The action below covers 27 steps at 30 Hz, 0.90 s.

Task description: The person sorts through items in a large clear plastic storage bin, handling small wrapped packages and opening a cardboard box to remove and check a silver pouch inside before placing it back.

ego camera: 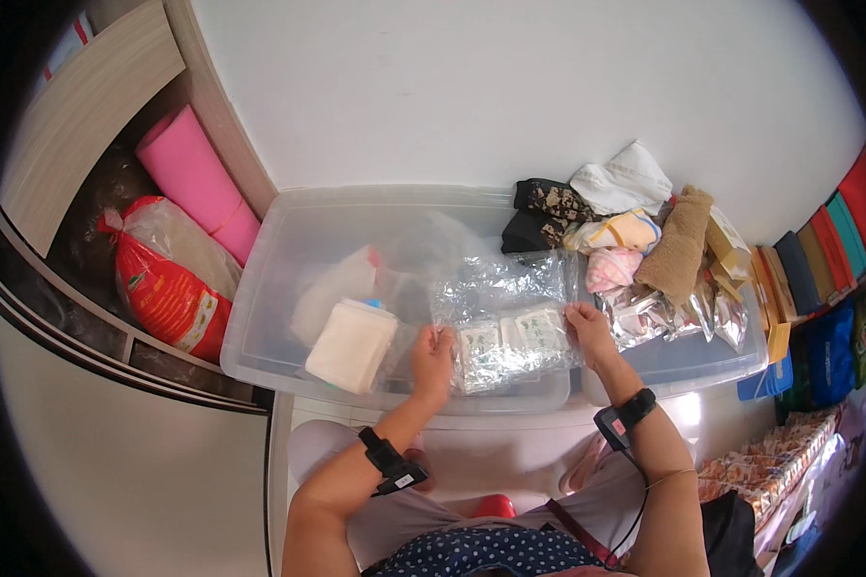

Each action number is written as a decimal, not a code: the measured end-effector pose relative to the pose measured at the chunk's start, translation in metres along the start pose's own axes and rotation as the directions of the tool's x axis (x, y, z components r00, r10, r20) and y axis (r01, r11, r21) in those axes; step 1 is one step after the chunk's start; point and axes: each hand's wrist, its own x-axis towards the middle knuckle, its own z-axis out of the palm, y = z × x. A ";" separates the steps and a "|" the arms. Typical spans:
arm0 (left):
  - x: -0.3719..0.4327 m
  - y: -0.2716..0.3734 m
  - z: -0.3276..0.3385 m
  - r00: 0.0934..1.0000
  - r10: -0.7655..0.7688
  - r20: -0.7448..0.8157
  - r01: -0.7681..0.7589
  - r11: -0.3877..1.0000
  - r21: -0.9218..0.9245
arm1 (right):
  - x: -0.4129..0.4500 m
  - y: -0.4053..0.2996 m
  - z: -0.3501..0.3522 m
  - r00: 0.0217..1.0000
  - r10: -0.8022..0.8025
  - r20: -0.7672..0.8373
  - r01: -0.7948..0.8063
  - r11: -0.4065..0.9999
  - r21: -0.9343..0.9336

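Observation:
A clear plastic bag (509,288) with several small white printed packets (482,353) in its lower part lies on the translucent lid of a plastic storage bin (397,193). My left hand (431,359) pinches the bag's left edge, and my right hand (589,333) pinches its right edge near the packets. To the left of my left hand, a stack of cream-coloured square sheets (351,346) in clear wrap rests on the lid. Behind it is a cloudy plastic bag (332,297) with a red corner.
At the right lie a rolled brown towel (677,249), folded cloths (613,234), a white bag (624,179) and silvery packets (635,317). An open cabinet at the left holds a pink roll (200,184) and a red bag (166,288). Boxes (812,263) stand far right.

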 end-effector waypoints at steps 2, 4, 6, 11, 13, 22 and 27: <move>-0.001 0.004 0.000 0.999 -0.050 0.009 0.050 0.998 -0.037 | -0.006 -0.007 0.004 0.999 -0.031 0.013 0.030 0.994 0.101; -0.003 0.011 0.002 0.995 -0.099 0.025 0.100 0.992 -0.075 | -0.010 -0.008 0.003 0.999 -0.038 -0.014 0.039 0.994 0.102; -0.004 0.016 0.001 0.984 -0.158 0.087 0.168 0.979 -0.119 | -0.013 -0.009 0.004 0.998 -0.043 -0.036 0.047 0.994 0.102; -0.006 0.018 0.006 0.981 -0.166 0.099 0.182 0.966 -0.183 | -0.007 -0.003 0.001 0.988 -0.145 -0.048 0.146 0.989 0.024; -0.006 0.018 0.006 0.979 -0.181 0.097 0.197 0.962 -0.187 | -0.002 0.000 0.001 0.974 -0.217 -0.067 0.215 0.976 -0.035; -0.005 0.020 0.005 0.977 -0.201 0.076 0.208 0.972 -0.108 | 0.006 -0.006 0.005 0.984 -0.174 -0.032 0.173 0.985 -0.027; 0.001 0.013 0.003 0.988 -0.140 0.062 0.148 0.979 -0.144 | 0.020 0.007 0.012 0.923 -0.374 -0.088 0.347 0.910 -0.229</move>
